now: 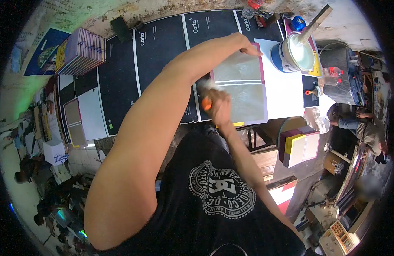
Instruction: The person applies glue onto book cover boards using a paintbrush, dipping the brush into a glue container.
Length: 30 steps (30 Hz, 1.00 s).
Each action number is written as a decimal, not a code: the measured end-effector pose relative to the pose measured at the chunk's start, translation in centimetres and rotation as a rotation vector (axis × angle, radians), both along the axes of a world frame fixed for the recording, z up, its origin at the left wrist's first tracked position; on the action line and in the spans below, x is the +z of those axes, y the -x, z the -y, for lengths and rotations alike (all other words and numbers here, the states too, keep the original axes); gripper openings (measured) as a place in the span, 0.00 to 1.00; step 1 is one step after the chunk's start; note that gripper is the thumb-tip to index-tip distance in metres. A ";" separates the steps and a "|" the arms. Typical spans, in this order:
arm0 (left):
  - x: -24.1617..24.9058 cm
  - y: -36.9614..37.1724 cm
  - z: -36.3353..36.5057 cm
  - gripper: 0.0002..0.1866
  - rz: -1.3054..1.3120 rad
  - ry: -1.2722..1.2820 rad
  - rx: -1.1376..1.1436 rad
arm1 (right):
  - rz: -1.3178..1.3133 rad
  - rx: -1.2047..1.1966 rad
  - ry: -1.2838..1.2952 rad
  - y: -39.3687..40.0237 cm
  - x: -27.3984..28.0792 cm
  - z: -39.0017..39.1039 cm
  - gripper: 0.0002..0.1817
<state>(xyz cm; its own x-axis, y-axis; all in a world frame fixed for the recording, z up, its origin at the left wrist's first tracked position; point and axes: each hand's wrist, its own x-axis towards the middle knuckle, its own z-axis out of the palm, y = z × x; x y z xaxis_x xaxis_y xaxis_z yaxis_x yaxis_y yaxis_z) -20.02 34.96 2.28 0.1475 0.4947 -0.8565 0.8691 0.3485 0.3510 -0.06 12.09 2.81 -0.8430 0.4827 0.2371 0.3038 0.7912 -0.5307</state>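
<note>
On the table lies a book-cover sheet (243, 100) with two grey panels, a pale strip between them and maroon edges. My left hand (246, 46) rests at its upper right corner, fingers stretched over the edge, holding nothing. My right hand (220, 106) is closed around a paintbrush (206, 103) with an orange handle. The brush's pale bristles are blurred at the sheet's left edge. White paper (284, 96) lies under and right of the sheet. Beyond it stands a bucket (282, 57) of white paste-like liquid with a wooden stick (315, 24) in it.
Black "Carta" boards (160, 55) cover the table. A stack of covers (84, 51) stands at left; another cover (74, 121) lies nearer. A second brush (312, 91) and plastic bottles (331, 76) are at right. Below is a cover stack (299, 145). Another person (367, 128) is at far right.
</note>
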 end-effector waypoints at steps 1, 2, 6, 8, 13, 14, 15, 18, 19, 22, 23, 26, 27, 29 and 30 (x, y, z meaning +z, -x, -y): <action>-0.7 -0.2 0.2 0.56 0.038 -0.006 0.032 | 0.004 0.044 0.043 -1.0 1.8 1.8 0.15; -1.2 -0.4 0.3 0.56 0.078 -0.013 0.063 | -0.037 0.053 0.090 -2.5 2.2 2.6 0.15; -0.7 -0.8 1.0 0.56 -0.101 -0.067 0.064 | -0.080 -0.019 -0.084 -6.9 3.0 -2.0 0.12; -5.0 -0.6 -1.4 0.56 0.040 -0.056 0.127 | -0.046 -0.263 -0.253 -6.1 3.5 -5.5 0.13; 3.3 -1.5 3.3 0.55 -0.244 -0.166 0.054 | 0.123 0.008 -0.148 -6.9 -1.5 -1.3 0.25; 3.6 -1.5 3.5 0.55 -0.244 -0.145 0.049 | 0.165 0.044 -0.014 -6.9 0.4 0.9 0.26; 1.0 -1.4 2.6 0.55 -0.155 -0.121 0.048 | 0.191 0.083 0.037 -7.5 1.4 2.3 0.25; -5.2 -0.5 -0.6 0.56 -0.039 -0.129 0.074 | 0.173 0.144 0.126 -9.2 3.9 2.0 0.21; -4.3 -0.6 0.0 0.55 -0.089 -0.171 0.102 | 0.140 0.154 0.151 -9.4 4.7 0.8 0.20; 0.7 -1.6 2.5 0.55 -0.219 -0.192 0.088 | 0.101 0.043 -0.003 -8.3 6.5 -2.3 0.23; 2.6 -1.8 3.2 0.55 -0.261 -0.184 0.069 | 0.085 -0.027 -0.034 -7.3 7.0 -3.1 0.24; 2.9 -1.1 2.9 0.55 -0.196 -0.174 0.035 | 0.149 0.068 0.012 -8.8 2.4 -0.8 0.21; 1.9 -0.8 2.3 0.55 -0.162 -0.168 0.036 | 0.174 0.115 0.002 -9.5 1.6 0.4 0.20; -2.9 -0.9 0.4 0.56 -0.078 -0.144 0.056 | 0.215 0.195 0.090 -10.6 3.3 2.9 0.21; -3.9 -1.4 0.4 0.56 -0.047 -0.132 0.058 | 0.241 0.200 0.104 -11.7 4.4 3.7 0.21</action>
